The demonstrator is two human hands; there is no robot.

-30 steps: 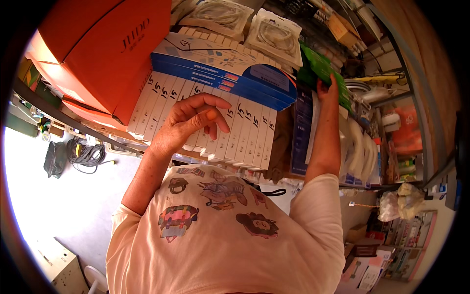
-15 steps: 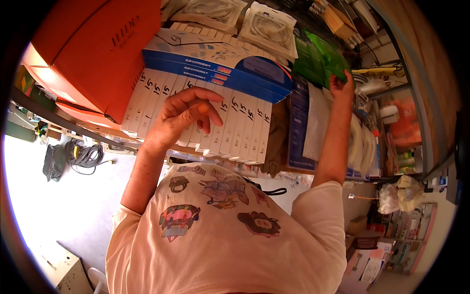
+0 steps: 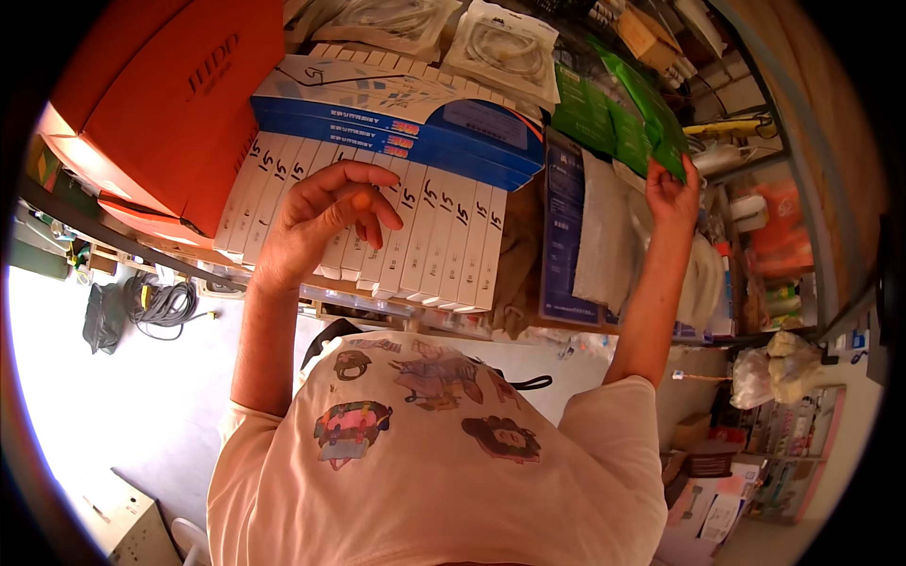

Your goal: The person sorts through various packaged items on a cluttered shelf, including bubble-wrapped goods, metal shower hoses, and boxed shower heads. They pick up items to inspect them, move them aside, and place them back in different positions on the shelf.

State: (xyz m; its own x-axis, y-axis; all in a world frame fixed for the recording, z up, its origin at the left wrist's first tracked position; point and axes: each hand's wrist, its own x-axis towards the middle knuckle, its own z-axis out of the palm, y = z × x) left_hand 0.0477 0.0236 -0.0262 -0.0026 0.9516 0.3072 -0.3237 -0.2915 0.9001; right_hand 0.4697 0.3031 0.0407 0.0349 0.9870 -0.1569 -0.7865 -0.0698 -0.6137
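My right hand (image 3: pixel 673 196) pinches the near corner of a glossy green packet (image 3: pixel 644 102), which is tilted up on its side. Beneath it lie more green packets (image 3: pixel 583 111), partly covered by the raised one. My left hand (image 3: pixel 332 219) hangs empty over a row of slim white boxes (image 3: pixel 429 247) with handwritten marks, its fingers loosely curled and apart. Behind that hand, a stack of flat blue-and-white boxes (image 3: pixel 396 118) rests across the row. A dark blue flat package (image 3: pixel 566 231) and a whitish bubbly wrap (image 3: pixel 604 231) lie just left of my right forearm.
A large orange box (image 3: pixel 179 104) stands at the left of the shelf. Clear bags of coiled cable (image 3: pixel 500 52) lie at the back. A metal shelf post (image 3: pixel 802 170) curves along the right. Black cable (image 3: pixel 165 302) lies coiled on the floor at left.
My right hand has moved slightly right and nearer, lifting the green packet's edge so it stands steeper. My left hand stays over the white boxes, and the view has shifted a little.
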